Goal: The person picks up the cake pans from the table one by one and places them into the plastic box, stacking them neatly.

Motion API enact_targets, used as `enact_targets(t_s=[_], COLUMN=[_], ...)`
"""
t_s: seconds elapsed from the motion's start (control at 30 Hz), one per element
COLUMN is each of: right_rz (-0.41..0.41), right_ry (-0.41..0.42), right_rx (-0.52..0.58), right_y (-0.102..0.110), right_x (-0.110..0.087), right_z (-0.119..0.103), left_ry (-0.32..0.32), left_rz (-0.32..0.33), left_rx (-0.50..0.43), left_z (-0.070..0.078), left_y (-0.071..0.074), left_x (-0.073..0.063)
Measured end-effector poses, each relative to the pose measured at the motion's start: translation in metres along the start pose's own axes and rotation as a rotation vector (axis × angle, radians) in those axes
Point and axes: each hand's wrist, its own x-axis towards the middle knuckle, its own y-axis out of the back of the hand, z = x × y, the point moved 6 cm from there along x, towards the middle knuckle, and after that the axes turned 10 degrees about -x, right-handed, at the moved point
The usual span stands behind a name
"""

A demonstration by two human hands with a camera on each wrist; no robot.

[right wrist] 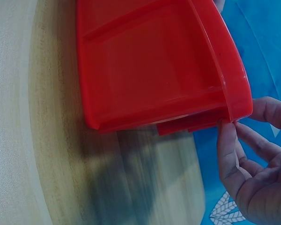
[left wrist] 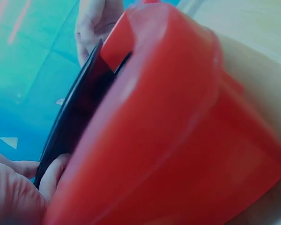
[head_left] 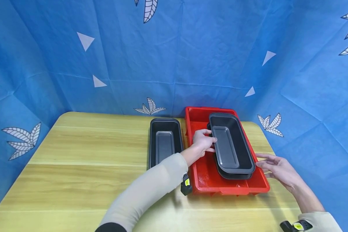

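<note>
In the head view, my left hand holds the left rim of a dark loaf pan. The thumb lies over that rim, and the left wrist view has the fingers at the pan's edge. This pan sits tilted over another dark loaf pan, mostly hidden beneath it. Both are within a red plastic tray. My right hand is at the tray's right side, its fingers extended and loosely bent. In the right wrist view the fingertips meet the tray's rim.
Another dark loaf pan stands on the wooden table, left of the tray and partly covered by my left forearm. A blue patterned cloth hangs behind the table and along its sides.
</note>
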Motion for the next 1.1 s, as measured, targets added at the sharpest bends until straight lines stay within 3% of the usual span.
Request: enact_targets(t_s=[0.4,1.1], right_rz=[0.001,0.001], right_ry=[-0.037,0.01], right_rx=[-0.038,0.025], right_y=[0.0001,-0.0001], right_x=[0.001,0.0007], right_z=[0.0032,0.0024], left_ry=[-0.003,0.022], left_rz=[-0.032,-0.016], left_rx=[0.009,0.055], left_z=[-0.0086,-0.0085], left_y=[-0.004,-0.0042], left_x=[0.0014,0.0013])
